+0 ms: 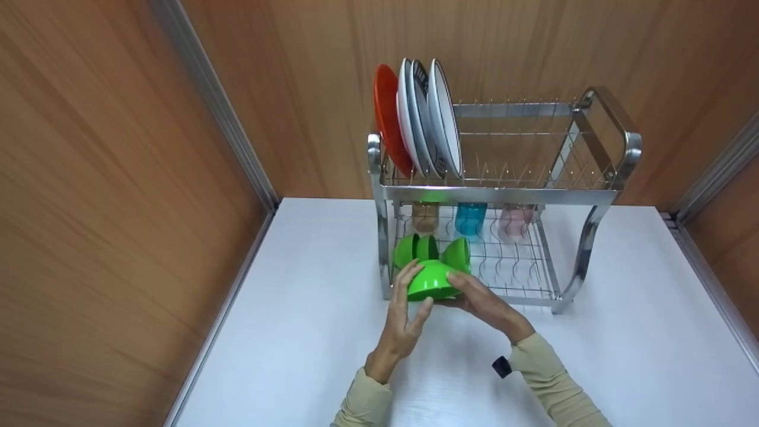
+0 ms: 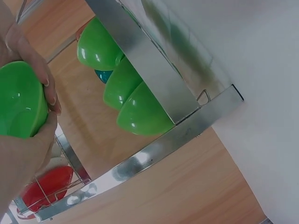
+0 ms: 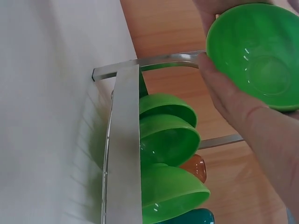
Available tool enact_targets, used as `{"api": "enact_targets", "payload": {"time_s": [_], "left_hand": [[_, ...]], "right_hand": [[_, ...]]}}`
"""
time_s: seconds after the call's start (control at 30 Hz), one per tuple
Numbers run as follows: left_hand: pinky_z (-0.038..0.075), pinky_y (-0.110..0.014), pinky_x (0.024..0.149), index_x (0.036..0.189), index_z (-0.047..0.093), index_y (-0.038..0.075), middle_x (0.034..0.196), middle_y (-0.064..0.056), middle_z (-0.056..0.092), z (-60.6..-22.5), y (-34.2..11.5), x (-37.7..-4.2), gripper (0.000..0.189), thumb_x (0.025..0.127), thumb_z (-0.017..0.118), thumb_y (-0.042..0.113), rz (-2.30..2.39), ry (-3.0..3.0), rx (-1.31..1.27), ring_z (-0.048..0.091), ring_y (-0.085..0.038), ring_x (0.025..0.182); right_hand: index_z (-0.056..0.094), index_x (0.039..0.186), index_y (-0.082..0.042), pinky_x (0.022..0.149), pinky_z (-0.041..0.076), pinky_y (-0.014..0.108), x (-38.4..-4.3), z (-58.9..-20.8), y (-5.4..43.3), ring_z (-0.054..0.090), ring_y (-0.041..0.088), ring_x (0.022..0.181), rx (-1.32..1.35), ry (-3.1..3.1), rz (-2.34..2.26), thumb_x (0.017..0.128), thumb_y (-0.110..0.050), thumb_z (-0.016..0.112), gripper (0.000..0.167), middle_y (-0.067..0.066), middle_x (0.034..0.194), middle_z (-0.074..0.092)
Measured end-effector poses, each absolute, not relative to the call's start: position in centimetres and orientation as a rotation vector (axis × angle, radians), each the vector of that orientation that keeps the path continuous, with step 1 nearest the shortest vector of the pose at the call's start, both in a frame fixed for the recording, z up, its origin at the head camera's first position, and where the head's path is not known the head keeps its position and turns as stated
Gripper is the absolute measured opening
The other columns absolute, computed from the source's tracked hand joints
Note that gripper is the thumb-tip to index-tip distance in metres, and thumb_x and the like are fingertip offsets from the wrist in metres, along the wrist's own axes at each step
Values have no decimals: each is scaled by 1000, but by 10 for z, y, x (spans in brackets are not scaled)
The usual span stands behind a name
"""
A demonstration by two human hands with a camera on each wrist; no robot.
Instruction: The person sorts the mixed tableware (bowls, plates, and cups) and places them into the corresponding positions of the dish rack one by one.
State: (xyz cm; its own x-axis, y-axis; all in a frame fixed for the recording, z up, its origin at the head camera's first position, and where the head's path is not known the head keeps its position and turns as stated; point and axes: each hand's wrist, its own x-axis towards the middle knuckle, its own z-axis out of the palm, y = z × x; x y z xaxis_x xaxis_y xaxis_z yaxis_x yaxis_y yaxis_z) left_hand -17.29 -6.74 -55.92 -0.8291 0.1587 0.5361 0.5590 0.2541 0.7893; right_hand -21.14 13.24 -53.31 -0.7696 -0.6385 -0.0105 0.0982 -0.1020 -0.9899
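Both hands hold one green bowl [image 1: 431, 281] in front of the lower tier of a metal dish rack [image 1: 498, 194]. My left hand [image 1: 398, 329] has its fingers along the bowl's left side and its thumb near the lower rim. From the right, my right hand [image 1: 491, 308] grips the same bowl, thumb on its outer wall and other fingers mostly hidden underneath. The right wrist view looks into the hollow of the held bowl [image 3: 268, 58]. Just behind it, three more green bowls [image 1: 457, 255] stand on edge in the lower tier, two of them close together at the left.
Behind the bowls stand a brown cup [image 1: 425, 217], a blue cup [image 1: 471, 219] and a pink cup [image 1: 516, 221]. A red plate [image 1: 390, 118] and several white plates [image 1: 446, 118] fill the upper tier's left end. Wood-patterned walls [image 1: 284, 101] surround the white table [image 1: 284, 332].
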Motion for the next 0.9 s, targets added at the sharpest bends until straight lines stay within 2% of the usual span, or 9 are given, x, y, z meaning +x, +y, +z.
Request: {"api": "enact_targets", "payload": {"time_s": [0.13,0.3,0.47,0.57,0.67,0.77,0.9], "left_hand": [[35,-58,116,154,38,22,160,-12,34,-556,-66,-174,48,106,45,22,-1646,-2181,-653,36,-28,147],[37,-56,116,153,39,20,159,-17,36,-555,-66,-176,47,106,45,18,-1657,-2170,-672,37,-28,146],[38,-55,115,153,42,20,158,-12,38,-554,-66,-176,47,105,46,18,-1656,-2168,-674,38,-27,145],[38,-54,116,152,43,18,157,-10,39,-552,-67,-178,47,105,48,17,-1651,-2173,-672,39,-26,144],[37,-54,116,151,44,16,155,-13,41,-551,-68,-180,46,105,50,18,-1646,-2176,-660,40,-25,144],[36,-53,117,150,45,12,152,-17,43,-550,-69,-182,46,105,54,19,-1639,-2179,-637,40,-24,143],[36,-54,117,147,45,7,149,-15,46,-550,-70,-187,47,104,58,20,-1594,-2185,-603,42,-26,142]], "right_hand": [[21,159,5,115,41,44,-213,-532,135,52,26,134,-596,1708,-1922,108,-41,41,71,24,148,42],[20,159,6,115,41,45,-215,-533,139,54,25,132,-620,1772,-1905,109,-36,41,68,25,147,41],[18,159,6,114,41,47,-218,-533,144,52,26,131,-640,1860,-1899,108,-28,46,67,29,149,36],[21,159,4,108,48,38,-220,-532,146,52,27,128,-624,1934,-1882,106,-28,52,70,29,148,38],[26,159,1,101,51,33,-221,-530,146,52,30,124,-600,2015,-1852,103,-31,56,71,26,146,41],[30,159,-3,100,50,35,-222,-529,147,51,33,123,-568,2101,-1815,99,-34,62,74,23,146,42],[32,158,-8,101,51,41,-224,-527,147,51,35,124,-552,2197,-1761,95,-35,69,78,20,149,42]]}}
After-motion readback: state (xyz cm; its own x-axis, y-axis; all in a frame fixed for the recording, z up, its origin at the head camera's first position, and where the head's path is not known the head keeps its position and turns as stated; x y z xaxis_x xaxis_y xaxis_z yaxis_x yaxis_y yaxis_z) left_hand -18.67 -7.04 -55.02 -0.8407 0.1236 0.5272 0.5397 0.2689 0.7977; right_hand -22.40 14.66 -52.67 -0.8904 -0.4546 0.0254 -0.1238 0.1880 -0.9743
